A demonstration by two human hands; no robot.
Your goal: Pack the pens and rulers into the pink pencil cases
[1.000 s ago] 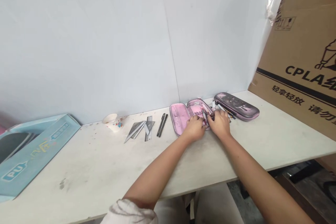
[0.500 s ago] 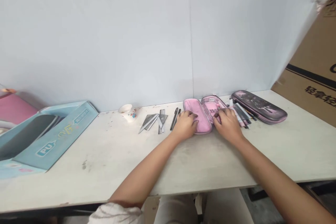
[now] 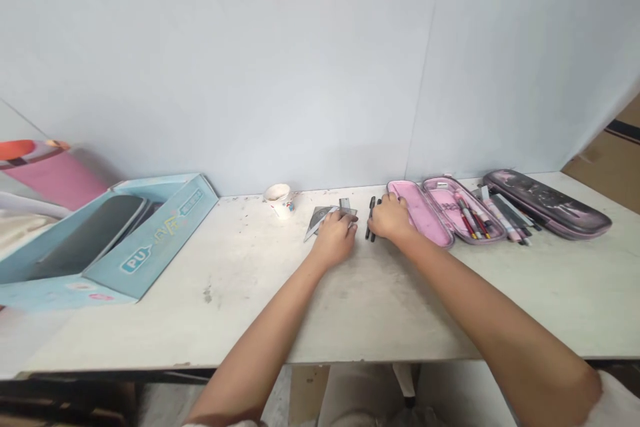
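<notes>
My left hand (image 3: 336, 239) lies on the grey metal rulers and set squares (image 3: 320, 219), fingers curled down over them. My right hand (image 3: 391, 220) rests at the two black pens (image 3: 371, 215), fingers bent over them, beside the left edge of the open pink pencil case (image 3: 425, 220). The case's right half holds several pens (image 3: 470, 215). More pens (image 3: 510, 217) lie between it and a dark purple closed pencil case (image 3: 547, 203).
A small white paper cup (image 3: 280, 199) stands near the wall. A light blue open box (image 3: 107, 240) sits at the left with pink items behind it. A brown cardboard box (image 3: 607, 153) is at the far right. White wall panels back the table (image 3: 250, 300).
Both hands left the pink case and moved left: the left onto the rulers, the right onto the black pens. The view also panned left.
</notes>
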